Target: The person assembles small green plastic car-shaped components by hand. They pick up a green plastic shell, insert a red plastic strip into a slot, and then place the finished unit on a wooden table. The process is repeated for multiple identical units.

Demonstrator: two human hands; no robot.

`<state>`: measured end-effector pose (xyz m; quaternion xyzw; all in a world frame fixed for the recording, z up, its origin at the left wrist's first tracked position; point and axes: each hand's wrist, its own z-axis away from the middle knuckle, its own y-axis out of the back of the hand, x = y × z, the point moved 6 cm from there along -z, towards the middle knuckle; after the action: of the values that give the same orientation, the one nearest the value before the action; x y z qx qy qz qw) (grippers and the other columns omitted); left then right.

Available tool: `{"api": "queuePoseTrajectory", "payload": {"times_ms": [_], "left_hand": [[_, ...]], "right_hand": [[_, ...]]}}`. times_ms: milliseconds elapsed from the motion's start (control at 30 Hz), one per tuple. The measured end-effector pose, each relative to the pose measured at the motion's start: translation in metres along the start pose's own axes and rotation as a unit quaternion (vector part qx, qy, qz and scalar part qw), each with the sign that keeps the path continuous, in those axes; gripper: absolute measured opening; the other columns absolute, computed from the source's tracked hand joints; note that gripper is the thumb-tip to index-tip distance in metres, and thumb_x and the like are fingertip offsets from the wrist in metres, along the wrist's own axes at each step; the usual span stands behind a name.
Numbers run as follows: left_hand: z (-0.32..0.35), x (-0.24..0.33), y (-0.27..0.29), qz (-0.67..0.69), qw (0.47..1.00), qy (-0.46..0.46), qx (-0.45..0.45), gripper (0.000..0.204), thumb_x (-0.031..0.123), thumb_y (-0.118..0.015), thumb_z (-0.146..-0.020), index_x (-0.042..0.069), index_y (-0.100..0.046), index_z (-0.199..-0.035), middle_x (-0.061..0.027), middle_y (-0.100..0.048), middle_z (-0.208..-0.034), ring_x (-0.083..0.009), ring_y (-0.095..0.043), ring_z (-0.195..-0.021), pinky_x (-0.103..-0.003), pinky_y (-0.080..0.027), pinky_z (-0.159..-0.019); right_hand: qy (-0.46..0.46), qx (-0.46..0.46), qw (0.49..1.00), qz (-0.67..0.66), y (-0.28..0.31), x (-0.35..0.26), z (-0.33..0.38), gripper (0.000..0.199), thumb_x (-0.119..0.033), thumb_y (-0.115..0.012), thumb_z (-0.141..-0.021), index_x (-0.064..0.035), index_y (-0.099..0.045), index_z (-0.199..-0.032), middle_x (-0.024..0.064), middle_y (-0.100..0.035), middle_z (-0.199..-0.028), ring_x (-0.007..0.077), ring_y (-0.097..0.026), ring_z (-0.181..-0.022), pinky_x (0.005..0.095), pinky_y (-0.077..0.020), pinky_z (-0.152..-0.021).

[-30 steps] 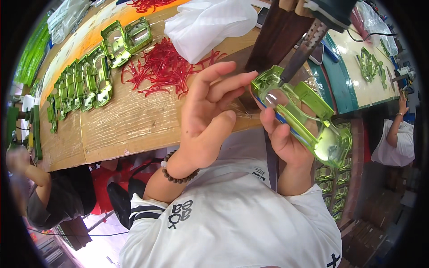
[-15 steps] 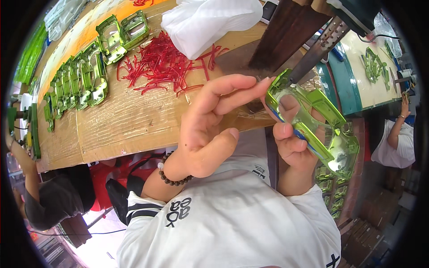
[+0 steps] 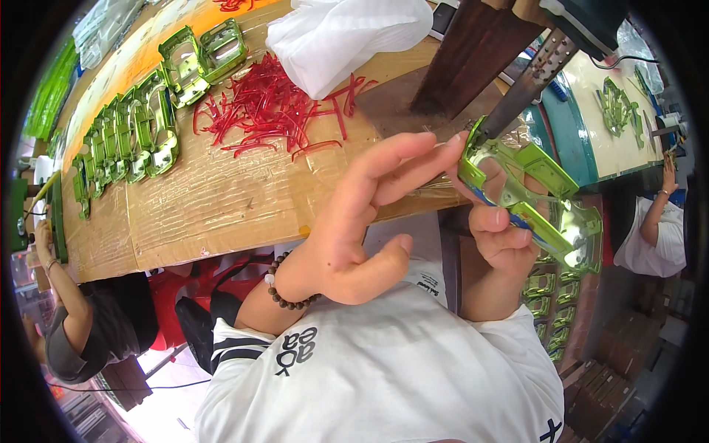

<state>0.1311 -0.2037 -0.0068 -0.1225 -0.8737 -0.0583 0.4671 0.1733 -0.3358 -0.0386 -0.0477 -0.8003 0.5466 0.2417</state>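
A shiny green plastic frame (image 3: 548, 171) with a clear window and blue along one edge is in my right hand (image 3: 504, 240), whose fingers curl around its lower side. My left hand (image 3: 354, 236), with a beaded bracelet at the wrist, has its fingers stretched out and the thumb apart. Its fingertips touch or nearly touch the frame's upper left end. A dark rod from a perforated metal barrel (image 3: 543, 70) reaches down to that same end; whether it touches the plastic, I cannot tell.
Red plastic scraps (image 3: 269, 107) are heaped on the table (image 3: 185, 214) beside a white bag (image 3: 343, 40). Several green frames (image 3: 136, 129) stand in a row at the left. More frames (image 3: 550, 295) lie below right. Other people sit left (image 3: 103, 317) and right (image 3: 653, 236).
Both my hands and the green frame have moved slightly to the right. The rod now overlaps the frame's upper end. At the left, the other person's arm has moved up and right.
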Motion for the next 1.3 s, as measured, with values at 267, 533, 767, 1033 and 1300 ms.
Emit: {"api": "queuePoseTrajectory", "payload": {"times_ms": [267, 533, 767, 1033, 1300], "left_hand": [[0.003, -0.009, -0.002, 0.030, 0.995, 0.082, 0.050, 0.069, -0.008, -0.038, -0.066, -0.003, -0.014, -0.131, -0.0229, -0.034, -0.133, -0.0258, -0.030, -0.127, -0.034, -0.020, -0.102], [-0.002, -0.012, -0.006, 0.062, 0.992, 0.108, 0.010, 0.074, -0.008, -0.038, -0.064, -0.002, -0.008, -0.131, -0.0242, -0.025, -0.138, -0.0257, -0.020, -0.131, -0.034, -0.016, -0.103], [-0.002, -0.013, -0.006, 0.061, 0.992, 0.112, -0.001, 0.075, -0.007, -0.037, -0.062, -0.002, -0.008, -0.131, -0.0243, -0.023, -0.139, -0.0240, -0.017, -0.132, -0.034, -0.012, -0.104], [-0.005, -0.011, -0.006, 0.021, 0.996, 0.084, -0.025, 0.074, -0.005, -0.038, -0.061, -0.003, -0.011, -0.130, -0.0227, -0.025, -0.139, -0.0236, -0.021, -0.131, -0.033, -0.013, -0.104], [-0.009, -0.015, -0.008, 0.053, 0.993, 0.104, 0.022, 0.074, -0.007, -0.038, -0.060, -0.001, -0.015, -0.130, -0.0209, -0.028, -0.137, -0.0267, -0.028, -0.128, -0.035, -0.019, -0.103]], "right_hand": [[0.027, 0.016, 0.994, 0.109, -0.002, -0.015, 0.005, 0.055, -0.033, -0.033, -0.091, 0.0037, -0.022, -0.132, 0.0235, -0.026, -0.135, 0.0477, -0.024, -0.122, 0.0480, -0.0386, -0.095], [-0.073, -0.012, 0.989, 0.131, -0.018, -0.011, 0.002, 0.054, -0.031, -0.036, -0.091, -0.0056, -0.019, -0.136, 0.0151, -0.015, -0.142, 0.0438, -0.021, -0.126, 0.0467, -0.0333, -0.098], [-0.066, -0.007, 0.987, 0.147, -0.019, -0.012, -0.001, 0.053, -0.030, -0.037, -0.092, -0.0061, -0.019, -0.136, 0.0144, -0.017, -0.141, 0.0436, -0.023, -0.125, 0.0466, -0.0347, -0.097], [0.019, 0.031, 0.981, 0.190, -0.017, -0.017, 0.005, 0.053, -0.029, -0.039, -0.091, -0.0028, -0.022, -0.134, 0.0153, -0.022, -0.139, 0.0445, -0.025, -0.123, 0.0475, -0.0376, -0.095], [0.056, 0.026, 0.980, 0.189, -0.009, -0.028, 0.015, 0.055, -0.032, -0.038, -0.091, -0.0020, -0.021, -0.134, 0.0165, -0.021, -0.139, 0.0447, -0.029, -0.121, 0.0477, -0.0404, -0.093]]}}
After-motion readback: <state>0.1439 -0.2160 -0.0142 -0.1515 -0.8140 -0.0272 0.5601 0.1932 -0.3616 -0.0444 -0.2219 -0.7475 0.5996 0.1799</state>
